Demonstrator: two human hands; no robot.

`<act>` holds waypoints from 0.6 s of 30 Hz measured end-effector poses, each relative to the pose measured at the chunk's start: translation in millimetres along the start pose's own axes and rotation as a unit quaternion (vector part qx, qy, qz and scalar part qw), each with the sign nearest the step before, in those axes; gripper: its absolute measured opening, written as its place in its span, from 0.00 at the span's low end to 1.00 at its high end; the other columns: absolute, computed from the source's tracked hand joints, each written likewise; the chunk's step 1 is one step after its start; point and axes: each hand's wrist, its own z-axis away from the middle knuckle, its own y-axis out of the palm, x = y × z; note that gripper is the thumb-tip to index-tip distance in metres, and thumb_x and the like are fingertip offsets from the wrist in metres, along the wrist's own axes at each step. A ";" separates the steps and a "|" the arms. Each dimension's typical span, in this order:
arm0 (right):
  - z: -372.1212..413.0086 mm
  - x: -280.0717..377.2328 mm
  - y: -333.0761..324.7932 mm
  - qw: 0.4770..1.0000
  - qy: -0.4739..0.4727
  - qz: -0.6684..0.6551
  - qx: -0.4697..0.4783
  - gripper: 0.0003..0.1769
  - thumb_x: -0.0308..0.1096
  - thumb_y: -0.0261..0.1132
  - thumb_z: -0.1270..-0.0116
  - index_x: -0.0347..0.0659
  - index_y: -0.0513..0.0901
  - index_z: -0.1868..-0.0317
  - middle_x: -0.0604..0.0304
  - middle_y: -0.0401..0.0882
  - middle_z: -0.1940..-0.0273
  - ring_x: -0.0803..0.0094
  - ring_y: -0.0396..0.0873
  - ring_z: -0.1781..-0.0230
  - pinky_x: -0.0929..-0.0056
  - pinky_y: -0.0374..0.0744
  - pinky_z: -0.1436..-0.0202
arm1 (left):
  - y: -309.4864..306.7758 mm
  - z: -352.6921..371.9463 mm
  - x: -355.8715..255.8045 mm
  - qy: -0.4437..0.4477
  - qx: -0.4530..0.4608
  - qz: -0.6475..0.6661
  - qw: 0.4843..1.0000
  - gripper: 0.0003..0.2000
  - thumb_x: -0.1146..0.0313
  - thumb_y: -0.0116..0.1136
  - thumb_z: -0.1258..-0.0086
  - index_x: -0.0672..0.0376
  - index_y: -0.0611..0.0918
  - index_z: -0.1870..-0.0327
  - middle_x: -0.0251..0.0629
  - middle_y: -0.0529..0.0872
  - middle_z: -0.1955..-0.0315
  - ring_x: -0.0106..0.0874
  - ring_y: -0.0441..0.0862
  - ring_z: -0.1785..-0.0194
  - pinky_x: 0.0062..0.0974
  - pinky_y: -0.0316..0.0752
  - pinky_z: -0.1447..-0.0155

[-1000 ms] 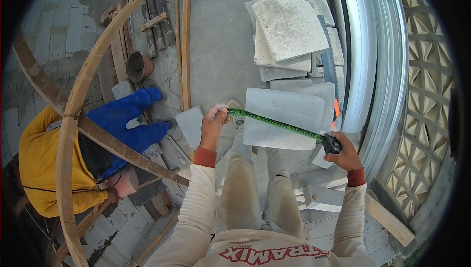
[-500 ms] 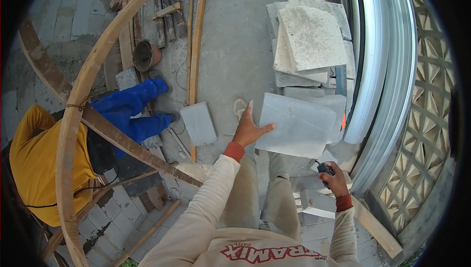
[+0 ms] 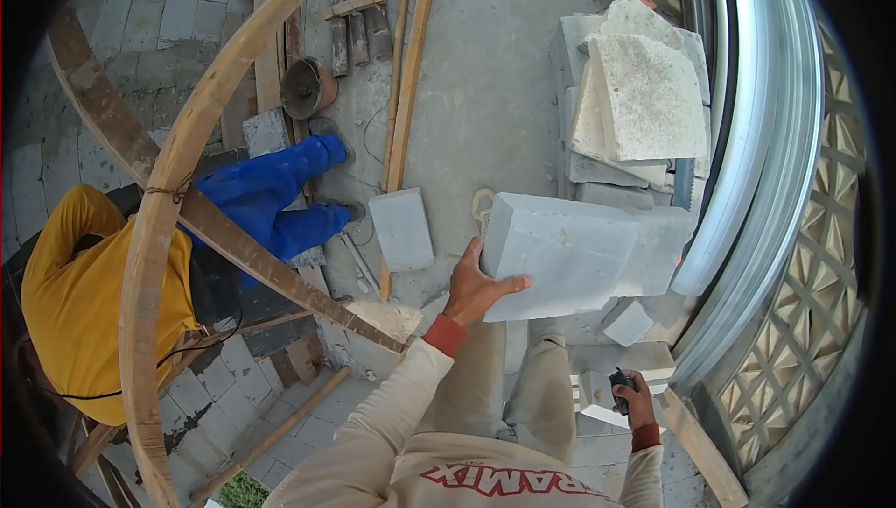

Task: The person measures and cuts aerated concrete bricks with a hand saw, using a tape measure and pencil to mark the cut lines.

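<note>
A large pale-grey lightweight concrete block lies in front of me, with its left end face showing. My left hand grips its near left corner, thumb on the broad face and fingers at the end. Low on the right, my right hand is closed around a small black hand-held object, whose exact kind I cannot make out. Another grey block lies partly behind the right end of the gripped one. A small white offcut sits below it.
Stacked slabs stand at the back right beside curved metal sheets and a saw blade. A person in yellow and blue bends at left, behind curved timber. A single block and a bucket stand on the floor.
The gripped block has tilted so that its left end face shows, with my left hand staying on it. My right hand has moved down, away from the block, with the black object.
</note>
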 end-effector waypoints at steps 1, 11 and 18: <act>-0.4 -5.2 2.0 1.000 0.015 0.001 0.008 0.26 0.34 0.71 0.45 0.42 0.79 0.45 0.63 0.81 0.60 0.76 0.77 0.70 0.74 0.81 0.75 | -21.3 4.6 -3.4 0.004 -0.035 0.004 0.999 0.47 0.60 0.85 0.55 0.73 0.71 0.35 0.53 0.84 0.47 0.41 0.83 0.43 0.32 0.77 0.37; -20.8 -8.7 63.7 0.994 0.073 0.069 0.043 0.24 0.36 0.76 0.46 0.38 0.80 0.50 0.62 0.85 0.61 0.76 0.79 0.68 0.73 0.79 0.69 | -179.3 -78.3 -4.1 0.009 -0.331 -0.098 0.938 0.40 0.60 0.83 0.52 0.68 0.73 0.39 0.53 0.85 0.49 0.42 0.86 0.46 0.34 0.78 0.38; -49.9 13.3 100.3 0.986 0.028 0.164 -0.026 0.25 0.37 0.75 0.43 0.35 0.82 0.48 0.61 0.84 0.61 0.75 0.80 0.65 0.74 0.78 0.64 | -181.1 -298.6 53.5 -0.097 -0.392 -0.244 0.882 0.46 0.53 0.84 0.54 0.67 0.71 0.35 0.57 0.83 0.42 0.53 0.82 0.38 0.43 0.76 0.32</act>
